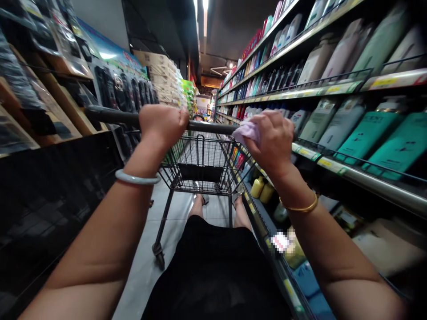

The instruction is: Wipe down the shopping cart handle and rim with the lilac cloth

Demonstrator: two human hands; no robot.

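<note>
My left hand [163,124] is wrapped round the dark handle bar [213,128] of a shopping cart [200,155]. At the right end of the bar, my right hand [271,138] is closed on a crumpled lilac cloth [247,132]. The cloth lies against the bar, and the hand covers part of both. Through the wire mesh the basket's inside shows a dark panel and no goods that I can make out. A pale bangle [137,178] circles my left wrist, a gold bracelet [299,204] my right.
Close on the right runs a long shelf [353,171] of bottles, with teal pump bottles [368,133] near my right hand. Packaged goods [118,91] hang along the left side. Stacked cartons [160,71] stand farther ahead. Grey floor tiles [140,262] show beside the cart's wheel [159,258].
</note>
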